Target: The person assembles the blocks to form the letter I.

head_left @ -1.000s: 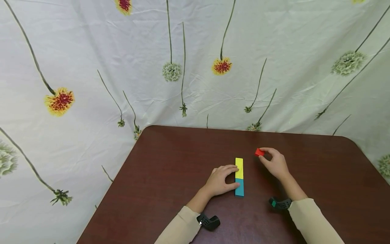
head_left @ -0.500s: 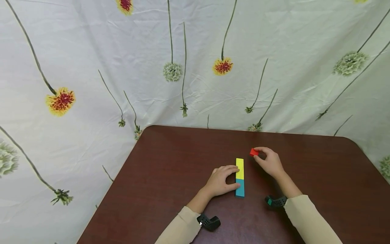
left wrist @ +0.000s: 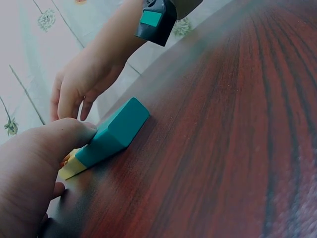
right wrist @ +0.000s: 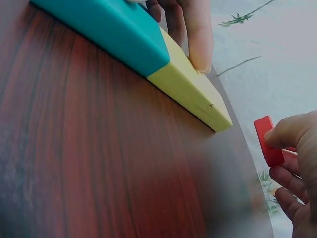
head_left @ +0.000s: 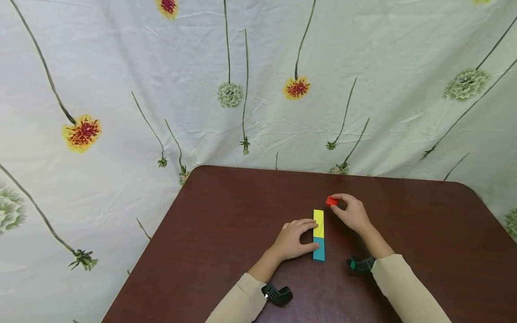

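A yellow wooden block (head_left: 318,216) and a teal block (head_left: 318,254) lie end to end in one straight line on the table. My left hand (head_left: 287,242) rests on them from the left, thumb on the teal block and fingertips on the yellow one. In the right wrist view, a fingertip presses the top of the yellow block (right wrist: 198,91). My right hand (head_left: 353,216) pinches a small red block (head_left: 330,201) between thumb and fingers. It holds this block just beyond the yellow block's far end, a little to its right.
The dark red-brown tabletop (head_left: 226,215) has rounded far corners. Behind it hangs a pale cloth (head_left: 181,58) printed with flowers. Each wrist wears a black strap, one on the left (head_left: 277,294) and one on the right (head_left: 361,264).
My right hand has moved left with the red block, bringing it closer to the far end of the yellow block. The left hand and the two blocks under it have stayed in place.
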A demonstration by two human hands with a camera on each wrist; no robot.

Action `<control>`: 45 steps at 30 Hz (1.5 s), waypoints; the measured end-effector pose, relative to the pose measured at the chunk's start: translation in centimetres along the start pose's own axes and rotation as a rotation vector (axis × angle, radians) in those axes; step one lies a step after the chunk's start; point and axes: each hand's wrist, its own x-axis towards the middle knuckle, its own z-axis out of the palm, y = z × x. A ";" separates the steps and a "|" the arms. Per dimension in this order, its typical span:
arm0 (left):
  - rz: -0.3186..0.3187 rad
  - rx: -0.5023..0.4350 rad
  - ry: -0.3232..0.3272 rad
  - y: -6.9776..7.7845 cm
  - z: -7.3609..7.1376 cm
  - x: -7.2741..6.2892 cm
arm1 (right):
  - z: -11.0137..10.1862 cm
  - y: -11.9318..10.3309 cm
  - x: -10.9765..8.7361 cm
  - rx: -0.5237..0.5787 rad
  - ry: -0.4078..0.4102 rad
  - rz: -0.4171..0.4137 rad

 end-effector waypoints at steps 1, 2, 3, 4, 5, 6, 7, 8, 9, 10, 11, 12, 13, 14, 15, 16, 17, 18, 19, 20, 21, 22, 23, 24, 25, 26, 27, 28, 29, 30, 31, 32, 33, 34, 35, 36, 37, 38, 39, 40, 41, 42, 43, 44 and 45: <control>0.000 -0.001 0.001 0.0 0.0 0.0 | 0.1 0.0 0.1 -0.002 -0.002 0.002; 0.000 -0.002 0.002 0.0 0.0 0.0 | 0.2 0.0 0.1 -0.003 -0.006 0.004; 0.001 0.000 0.002 0.0 0.0 0.0 | 0.2 0.0 0.2 -0.003 -0.009 0.006; 0.000 0.001 0.000 0.0 0.0 0.0 | 0.3 -0.1 0.2 -0.004 -0.010 0.008; 0.001 0.003 -0.001 0.0 0.0 0.0 | 0.4 -0.1 0.3 -0.004 -0.012 0.008; 0.001 0.003 -0.002 0.0 0.1 0.0 | 0.4 -0.1 0.3 -0.005 -0.014 0.008; -0.001 0.004 -0.004 -0.1 0.1 0.0 | 0.5 -0.1 0.4 -0.005 -0.016 0.007; -0.001 0.005 -0.005 -0.1 0.1 0.0 | 0.5 -0.2 0.4 -0.005 -0.018 0.006; -0.002 0.006 -0.005 -0.1 0.1 0.0 | 0.6 -0.2 0.5 -0.006 -0.020 0.004; -0.002 0.008 -0.004 -0.1 0.1 0.1 | 0.6 -0.2 0.6 -0.007 -0.024 0.003; -0.001 0.009 -0.003 -0.1 0.1 0.1 | 0.7 -0.3 0.7 -0.008 -0.028 0.003; -0.001 0.009 -0.001 -0.1 0.1 0.1 | 0.8 -0.3 0.8 -0.007 -0.031 0.007; -0.001 0.011 0.000 -0.1 0.1 0.1 | 0.8 -0.3 0.8 -0.008 -0.036 0.010; -0.001 0.014 0.001 0.0 0.0 0.1 | 0.9 -0.4 0.9 -0.007 -0.041 0.013; -0.003 0.017 0.001 0.0 0.0 0.0 | 1.0 -0.4 1.0 -0.008 -0.047 0.016; -0.003 0.020 0.001 0.0 0.0 0.0 | 1.1 -0.5 1.0 -0.008 -0.052 0.019; -0.004 0.023 0.000 0.0 0.0 0.0 | 1.2 -0.5 1.0 -0.006 -0.056 0.022; -0.004 0.026 0.000 0.0 0.0 0.0 | 1.2 -0.6 1.1 -0.005 -0.058 0.024; -0.004 0.027 0.000 0.0 -0.1 0.0 | 1.3 -0.7 1.1 -0.006 -0.062 0.025; -0.003 0.029 -0.001 0.1 -0.1 0.0 | 1.4 -0.7 1.2 -0.007 -0.063 0.027; -0.003 0.030 -0.001 0.1 -0.1 0.0 | 1.5 -0.8 1.2 -0.009 -0.066 0.031; -0.002 0.030 -0.002 0.1 -0.1 0.0 | 1.6 -0.8 1.2 -0.008 -0.068 0.033; -0.001 0.030 -0.001 0.0 -0.1 0.0 | 1.7 -0.9 1.3 -0.008 -0.071 0.035; -0.001 0.030 0.000 0.0 -0.1 0.0 | 1.8 -0.9 1.3 -0.010 -0.075 0.036; -0.001 0.030 0.000 0.0 0.0 0.0 | 1.9 -0.9 1.4 -0.009 -0.079 0.037; -0.001 0.031 0.000 0.0 0.0 0.0 | 1.9 -0.9 1.4 -0.007 -0.083 0.038; 0.000 0.031 0.000 0.0 0.0 0.0 | 2.0 -0.9 1.4 -0.005 -0.086 0.037; 0.000 0.030 0.000 0.0 0.0 0.0 | 2.1 -0.9 1.4 -0.002 -0.088 0.036; 0.001 0.028 0.000 0.0 0.0 0.0 | 2.2 -0.9 1.5 0.000 -0.091 0.037; 0.001 0.027 0.000 0.0 0.0 0.1 | 2.2 -0.9 1.5 0.002 -0.093 0.038; 0.001 0.025 0.000 0.0 0.0 0.0 | 2.3 -0.8 1.6 0.003 -0.097 0.041; 0.001 0.022 0.000 0.0 0.0 0.0 | 2.4 -0.8 1.6 0.002 -0.100 0.043; 0.002 0.021 0.001 0.0 0.0 0.0 | 2.5 -0.8 1.6 0.000 -0.103 0.046; 0.003 0.020 0.002 0.0 0.0 0.0 | 2.6 -0.8 1.7 -0.003 -0.106 0.048; 0.003 0.021 0.003 0.0 0.0 0.0 | 2.6 -0.8 1.8 -0.006 -0.110 0.050; 0.004 0.020 0.004 0.0 0.0 0.0 | 2.7 -0.7 1.8 -0.009 -0.113 0.051; 0.004 0.020 0.005 0.0 0.0 0.0 | 2.7 -0.7 1.9 -0.011 -0.115 0.053; 0.006 0.020 0.005 0.0 0.0 0.0 | 2.8 -0.7 1.9 -0.012 -0.115 0.055; 0.005 0.021 0.004 -0.1 0.0 0.0 | 2.8 -0.7 1.9 -0.014 -0.114 0.057; 0.005 0.020 0.004 -0.1 0.0 0.0 | 2.8 -0.7 2.0 -0.015 -0.114 0.058; 0.004 0.020 0.003 -0.1 0.1 0.0 | 2.8 -0.7 2.0 -0.013 -0.114 0.059; 0.004 0.017 0.003 -0.1 0.1 0.0 | 2.7 -0.7 2.0 -0.013 -0.114 0.060; 0.003 0.018 0.003 -0.1 0.1 0.0 | 2.7 -0.7 2.0 -0.013 -0.115 0.059; 0.002 0.018 0.002 -0.1 0.1 -0.1 | 2.7 -0.7 2.0 -0.015 -0.117 0.058; 0.000 0.018 0.002 -0.1 0.1 -0.1 | 2.6 -0.7 2.1 -0.016 -0.121 0.058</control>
